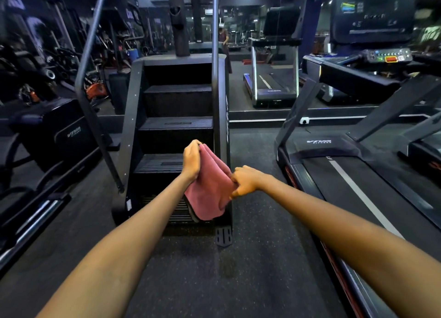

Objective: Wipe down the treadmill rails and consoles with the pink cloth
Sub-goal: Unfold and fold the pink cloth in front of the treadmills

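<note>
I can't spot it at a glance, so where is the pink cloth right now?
In the head view, centre frame, the pink cloth hangs between the left hand and right hand, in front of the stair climber.

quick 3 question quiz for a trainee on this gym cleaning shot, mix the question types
1. True or false: both hands hold the pink cloth.
2. Which machine stands directly ahead of the hands? A) stair climber B) rowing machine C) weight bench
3. Fill in: the nearest treadmill lies on the person's ____ side.

Key
1. True: the left hand grips the top edge, and the right hand pinches the side.
2. A, the stair climber.
3. Right.
</note>
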The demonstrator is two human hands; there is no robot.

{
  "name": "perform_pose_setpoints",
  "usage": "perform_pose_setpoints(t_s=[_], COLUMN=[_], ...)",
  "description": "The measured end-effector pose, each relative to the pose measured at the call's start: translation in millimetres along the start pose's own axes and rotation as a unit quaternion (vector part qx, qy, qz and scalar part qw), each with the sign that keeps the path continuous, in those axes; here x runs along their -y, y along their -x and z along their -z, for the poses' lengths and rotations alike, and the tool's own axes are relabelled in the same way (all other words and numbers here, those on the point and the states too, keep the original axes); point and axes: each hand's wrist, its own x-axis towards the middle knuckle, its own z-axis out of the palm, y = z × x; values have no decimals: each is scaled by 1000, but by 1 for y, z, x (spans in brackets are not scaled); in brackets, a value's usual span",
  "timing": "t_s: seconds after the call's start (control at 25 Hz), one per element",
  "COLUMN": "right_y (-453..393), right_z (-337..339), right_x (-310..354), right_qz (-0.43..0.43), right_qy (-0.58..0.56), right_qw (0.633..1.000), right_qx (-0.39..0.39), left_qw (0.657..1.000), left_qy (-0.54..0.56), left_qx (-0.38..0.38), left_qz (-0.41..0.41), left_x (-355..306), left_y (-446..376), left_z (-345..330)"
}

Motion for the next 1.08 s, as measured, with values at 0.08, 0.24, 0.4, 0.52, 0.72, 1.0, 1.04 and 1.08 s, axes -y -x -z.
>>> perform_pose_setpoints(t_s=[0.08,0.24,0.4,0.52,0.72,1.0,1.04,1.08], right_y=[12,18,19,21,4,2,2,3], right_z=[1,24,42,43,39,41,34,23], right_x=[-16,-36,-38,-32,-7,-20,-33,-45], right_qz=[8,9,-24,-27,12,-103,-180,-268], right_qy=[5,-40,-200,-267,-358,-531,-552,-527], right_qw=[1000,998,967,939,890,758,727,734], right_qx=[-8,-48,-156,-214,-281,-365,-366,-335], left_qw=[999,996,981,980,984,975,977,978], left_qy=[-15,-3,74,-1,-130,-76,-69,-64], left_qx=[-45,-78,-134,-112,115,184,175,173], left_qz=[7,42,121,166,-43,-101,-101,-100], left_x=[7,24,35,37,15,0,0,0], left_y=[-8,-3,-2,-4,9,19,20,21], left_z=[18,33,27,30,15,-23,-25,-25])
